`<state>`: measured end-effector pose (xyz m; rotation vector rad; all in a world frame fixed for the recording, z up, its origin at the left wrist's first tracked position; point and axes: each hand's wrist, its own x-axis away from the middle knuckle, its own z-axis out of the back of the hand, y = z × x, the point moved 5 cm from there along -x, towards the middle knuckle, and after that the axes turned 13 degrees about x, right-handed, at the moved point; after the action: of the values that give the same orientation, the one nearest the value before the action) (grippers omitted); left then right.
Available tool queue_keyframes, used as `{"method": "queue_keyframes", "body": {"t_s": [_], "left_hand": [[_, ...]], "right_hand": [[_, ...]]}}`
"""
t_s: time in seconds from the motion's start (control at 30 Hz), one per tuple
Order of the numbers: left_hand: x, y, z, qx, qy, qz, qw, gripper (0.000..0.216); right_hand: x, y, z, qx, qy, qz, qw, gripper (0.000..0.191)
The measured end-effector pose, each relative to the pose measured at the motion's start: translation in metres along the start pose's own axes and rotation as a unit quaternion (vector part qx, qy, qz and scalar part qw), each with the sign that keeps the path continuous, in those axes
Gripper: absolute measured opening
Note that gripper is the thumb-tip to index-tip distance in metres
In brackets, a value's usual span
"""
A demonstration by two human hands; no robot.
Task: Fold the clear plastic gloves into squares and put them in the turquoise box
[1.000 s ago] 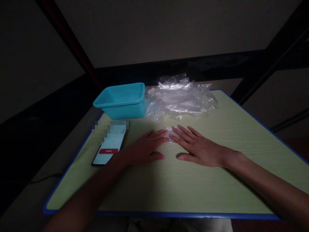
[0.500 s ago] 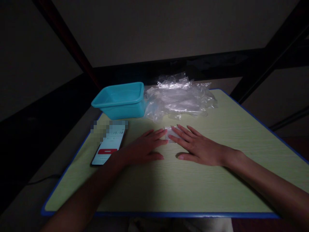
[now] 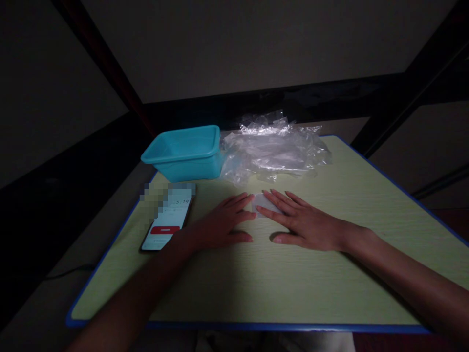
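Observation:
A small translucent, whitish flat piece [image 3: 264, 205], perhaps folded plastic, lies on the table between my hands. My left hand [image 3: 227, 222] is spread flat, its fingertips at the left edge of the piece. From the other side my right hand [image 3: 298, 220] lies with fingers apart, two fingertips resting on the piece and covering part of it. Both thumbs point inward, nearer the front of the table. Beyond my hands is a crumpled heap of clear plastic bags [image 3: 278, 151].
A turquoise plastic basin [image 3: 190, 168] stands at the back left, touching the clear plastic. In front of it lies a phone [image 3: 164, 215] with a lit timer screen, beside my left forearm. The pale table [image 3: 286, 288] has a blue edge. A wall rises behind it.
The whole view has shifted very slightly. My hands keep nearly the same pose around the whitish piece, and the phone's timer has advanced.

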<state>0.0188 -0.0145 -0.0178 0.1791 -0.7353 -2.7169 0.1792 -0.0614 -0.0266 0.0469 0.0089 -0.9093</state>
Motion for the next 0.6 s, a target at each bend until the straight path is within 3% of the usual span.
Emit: {"method": "queue_keyframes", "body": {"t_s": [0.4,0.6], "left_hand": [[0.0016,0.0048,0.002,0.04,0.025,0.01,0.999,0.042],[-0.0033,0.0085,-0.001,0.018,0.071,0.016,0.997,0.058]], "right_hand": [[0.0023,-0.0012,0.003,0.009,-0.001,-0.014,1.0,0.077],[0.0008,-0.0028,0.0056,0.05,0.055,-0.036,0.997,0.082]]}}
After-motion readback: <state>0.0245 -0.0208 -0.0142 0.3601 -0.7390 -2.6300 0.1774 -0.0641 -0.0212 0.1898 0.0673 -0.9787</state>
